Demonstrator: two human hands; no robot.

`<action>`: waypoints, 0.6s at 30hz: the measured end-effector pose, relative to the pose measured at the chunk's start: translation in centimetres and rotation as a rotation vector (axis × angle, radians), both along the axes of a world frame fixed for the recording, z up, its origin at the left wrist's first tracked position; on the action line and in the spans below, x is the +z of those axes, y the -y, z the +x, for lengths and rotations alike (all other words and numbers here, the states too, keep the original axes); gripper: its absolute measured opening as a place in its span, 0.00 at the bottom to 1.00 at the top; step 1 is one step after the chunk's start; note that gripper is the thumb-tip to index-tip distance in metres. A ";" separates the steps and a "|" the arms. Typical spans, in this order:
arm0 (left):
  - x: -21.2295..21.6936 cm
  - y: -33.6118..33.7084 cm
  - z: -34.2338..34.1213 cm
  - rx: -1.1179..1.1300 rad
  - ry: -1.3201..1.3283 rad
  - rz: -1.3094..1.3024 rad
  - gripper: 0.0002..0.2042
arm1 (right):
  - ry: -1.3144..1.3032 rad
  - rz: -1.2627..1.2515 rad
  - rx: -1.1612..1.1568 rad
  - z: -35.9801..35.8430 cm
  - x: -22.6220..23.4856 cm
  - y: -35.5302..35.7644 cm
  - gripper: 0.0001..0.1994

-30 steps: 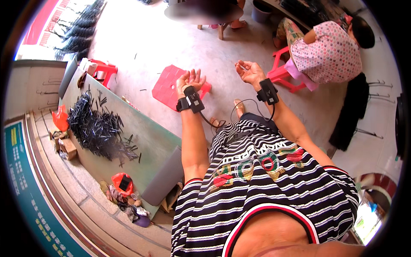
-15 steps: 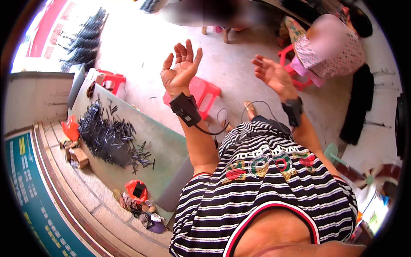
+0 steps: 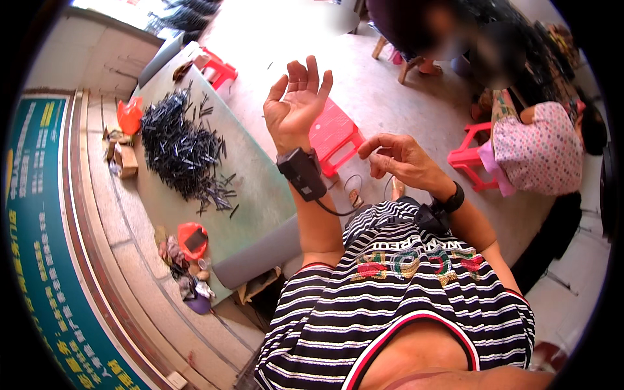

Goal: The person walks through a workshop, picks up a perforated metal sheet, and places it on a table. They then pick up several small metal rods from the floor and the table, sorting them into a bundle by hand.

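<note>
My left hand point(image 3: 296, 107) is raised in front of me, palm showing, with nothing in it and its fingers apart. A black box point(image 3: 302, 174) with a cable is strapped to that wrist. To the right and lower, my right hand point(image 3: 403, 161) is turned inward, fingers loosely bent and thumb apart from them, also holding nothing. A black band point(image 3: 454, 197) circles the right wrist. Beyond my hands stands a red plastic stool point(image 3: 337, 127), nearest to the left one. On the table point(image 3: 257, 224) at my left lies a heap of thin black strips point(image 3: 179, 149).
An orange-red bag point(image 3: 193, 239) with a dark object lies at the table's near left edge, beside crumpled cloths. Small cardboard boxes point(image 3: 125, 160) sit farther along. A person in a dotted top point(image 3: 539, 149) sits on a red stool point(image 3: 467, 156) at right. Another red stool point(image 3: 220, 68) stands behind the table.
My view has shifted, so the table and seated person appear lower. My right hand has turned inward and its fingers have bent. My left hand stays raised and open.
</note>
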State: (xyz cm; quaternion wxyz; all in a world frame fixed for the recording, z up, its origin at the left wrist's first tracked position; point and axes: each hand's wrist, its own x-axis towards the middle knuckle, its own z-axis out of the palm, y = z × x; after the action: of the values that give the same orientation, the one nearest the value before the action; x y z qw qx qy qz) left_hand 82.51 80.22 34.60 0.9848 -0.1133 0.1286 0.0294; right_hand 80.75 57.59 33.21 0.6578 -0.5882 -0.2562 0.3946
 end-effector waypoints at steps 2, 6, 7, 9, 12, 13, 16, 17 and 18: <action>-0.3 -1.0 -1.6 0.062 0.019 0.037 0.09 | -0.016 0.018 0.062 0.4 -0.3 -0.4 0.10; -2.6 -3.4 -6.9 0.261 -0.140 0.271 0.07 | -0.133 0.012 0.099 1.2 -1.1 -0.7 0.10; -4.0 -4.1 -8.3 0.308 -0.223 0.285 0.07 | -0.154 -0.003 0.109 1.5 -1.5 -0.7 0.10; -7.4 -5.0 -11.6 0.463 -0.471 0.254 0.06 | -0.201 -0.036 0.126 2.3 -2.8 -1.0 0.10; -10.9 -4.4 -17.3 0.650 -0.816 0.264 0.08 | -0.259 -0.071 0.223 3.0 -5.1 -2.0 0.10; -11.4 -3.7 -18.8 0.714 -0.914 0.268 0.08 | -0.267 -0.080 0.252 3.0 -5.8 -2.4 0.10; -12.2 -2.0 -23.4 0.820 -1.011 0.270 0.08 | -0.271 -0.155 0.426 1.1 -7.0 -3.9 0.11; -11.9 -1.7 -24.3 0.856 -1.036 0.303 0.08 | -0.270 -0.174 0.484 0.7 -7.1 -4.5 0.11; -11.5 -1.5 -25.2 0.889 -1.062 0.339 0.09 | -0.274 -0.197 0.536 0.1 -7.5 -4.9 0.12</action>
State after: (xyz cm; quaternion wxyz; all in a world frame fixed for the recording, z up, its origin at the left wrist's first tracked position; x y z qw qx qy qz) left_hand 57.29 81.68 23.08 0.6878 0.0293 0.5263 0.4990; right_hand 80.82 62.53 25.74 0.4988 -0.5017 -0.2716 0.6524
